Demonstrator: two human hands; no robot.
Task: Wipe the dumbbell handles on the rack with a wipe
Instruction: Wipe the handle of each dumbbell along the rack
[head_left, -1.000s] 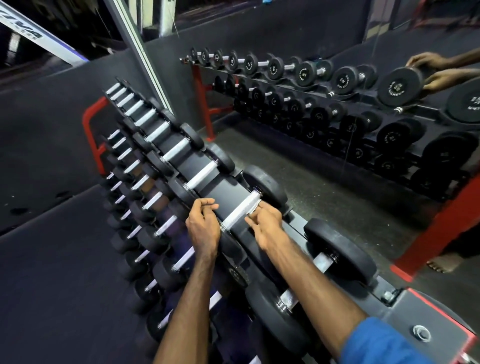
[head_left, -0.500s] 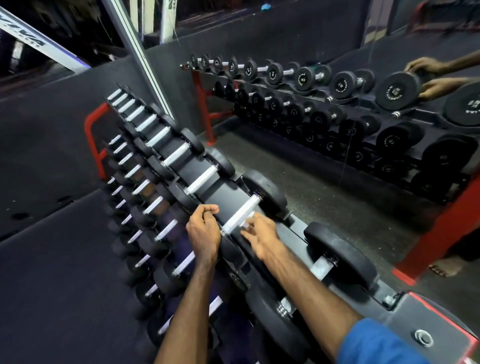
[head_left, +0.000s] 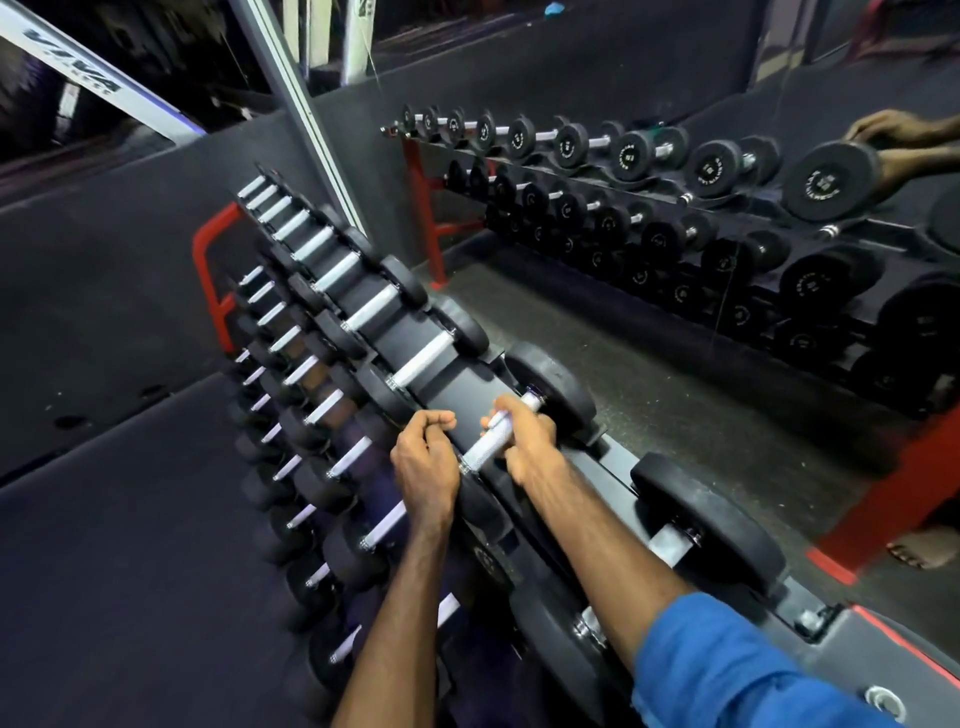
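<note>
Head view: right hand (head_left: 527, 441) grip curled round the knurled dumbbell handle (head_left: 488, 441) on the rack (head_left: 447, 364) top tier. Left hand (head_left: 423, 460) fingers curled at the handle's near end, on what I cannot tell. Wipe not discernible.

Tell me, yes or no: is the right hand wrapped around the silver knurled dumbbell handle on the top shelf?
Yes, the right hand curls its fingers over the silver knurled dumbbell handle on the black rack's top shelf.
</note>
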